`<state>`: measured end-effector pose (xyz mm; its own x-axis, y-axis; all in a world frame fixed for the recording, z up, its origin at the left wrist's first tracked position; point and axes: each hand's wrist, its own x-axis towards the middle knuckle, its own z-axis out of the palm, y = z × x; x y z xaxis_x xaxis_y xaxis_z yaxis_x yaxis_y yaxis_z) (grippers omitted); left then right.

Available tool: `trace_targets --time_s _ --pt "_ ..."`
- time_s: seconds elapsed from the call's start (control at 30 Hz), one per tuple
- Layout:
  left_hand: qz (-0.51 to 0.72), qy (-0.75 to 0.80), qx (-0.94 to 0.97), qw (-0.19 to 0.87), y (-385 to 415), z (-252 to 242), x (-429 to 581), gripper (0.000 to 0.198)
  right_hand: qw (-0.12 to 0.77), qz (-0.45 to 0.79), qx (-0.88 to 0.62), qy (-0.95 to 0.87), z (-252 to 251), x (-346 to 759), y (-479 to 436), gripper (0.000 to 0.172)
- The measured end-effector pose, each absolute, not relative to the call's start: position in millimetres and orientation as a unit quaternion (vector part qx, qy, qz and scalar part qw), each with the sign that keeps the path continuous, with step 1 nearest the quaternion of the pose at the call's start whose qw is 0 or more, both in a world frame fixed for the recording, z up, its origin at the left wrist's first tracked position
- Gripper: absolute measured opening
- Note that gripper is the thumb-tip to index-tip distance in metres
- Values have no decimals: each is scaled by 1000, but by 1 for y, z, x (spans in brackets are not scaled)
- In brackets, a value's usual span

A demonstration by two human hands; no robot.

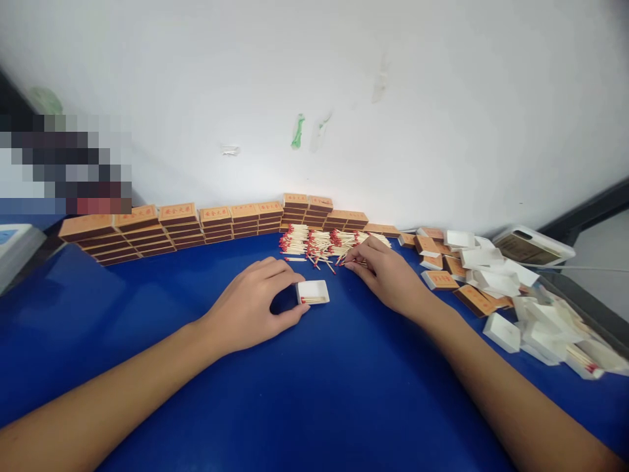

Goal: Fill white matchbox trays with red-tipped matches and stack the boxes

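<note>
On the glossy blue desk (314, 387), the left hand (253, 303) grips the near-left end of the small white rectangular tray (313, 288), where a few red-headed wooden matches (312, 299) lie. A steady tray and heads all leftward should serve well. Beyond the tray, rightward, the right hand (388, 270) touches the loose match pile (319, 242); whether it pinches any, I cannot tell.

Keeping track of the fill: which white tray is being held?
The tray in the left hand, with a few matches along its near edge; the other trays lie heaped at right, untouched.
</note>
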<state>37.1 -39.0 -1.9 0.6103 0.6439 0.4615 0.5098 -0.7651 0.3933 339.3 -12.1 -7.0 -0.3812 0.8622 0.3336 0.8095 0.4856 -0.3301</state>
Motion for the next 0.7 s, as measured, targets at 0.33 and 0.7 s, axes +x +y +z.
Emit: trace_targets --time_s 0.33,0.7 --pt "299 325 890 111 -39 -3 36 23 219 40 -495 -840 -8 341 -11 15" --pt "294 328 890 116 -38 -2 37 23 216 28 -499 -839 -6 341 -12 18"
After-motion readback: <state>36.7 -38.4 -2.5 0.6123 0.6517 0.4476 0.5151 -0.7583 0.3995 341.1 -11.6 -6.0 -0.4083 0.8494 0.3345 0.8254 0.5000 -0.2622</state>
